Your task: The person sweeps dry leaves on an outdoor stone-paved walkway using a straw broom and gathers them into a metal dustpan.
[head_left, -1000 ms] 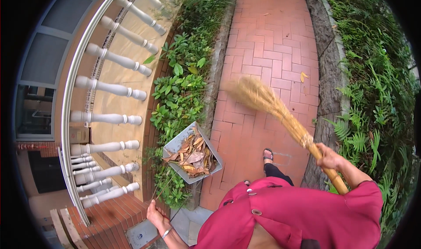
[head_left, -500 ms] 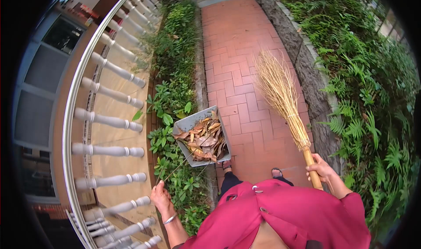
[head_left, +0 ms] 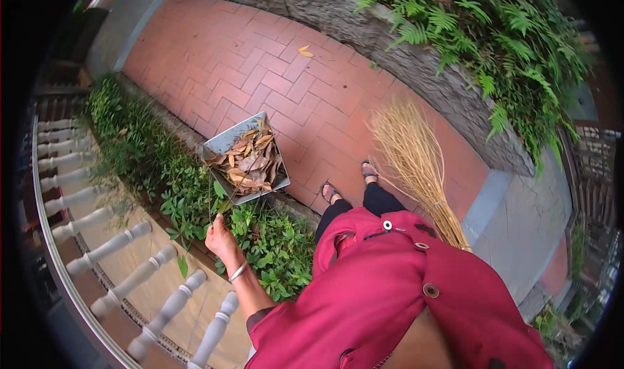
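Observation:
My left hand [head_left: 222,240], with a silver bangle on its wrist, is closed around the thin wire handle of a grey scoop-like dustpan [head_left: 229,137]. The dustpan hangs at the path's planted edge, and dry brown leaves [head_left: 250,164] fill it. To the right, a straw-coloured twig broom [head_left: 416,154] points its bristles away from me, low over the brick path. Its handle end disappears behind my red shirt [head_left: 390,284]. My right hand is hidden there too.
Two yellow leaves [head_left: 305,51] lie on the red brick path [head_left: 260,63]. A stone retaining wall [head_left: 364,37] with ferns [head_left: 481,24] borders its far side. Low green plants [head_left: 188,193] and a white balustrade [head_left: 149,255] stand at the left. My sandalled feet [head_left: 330,192] are on the bricks.
The view has turned to the right, so the path now slants across it. The dustpan and broom stay with me. My right hand has passed out of sight behind the shirt.

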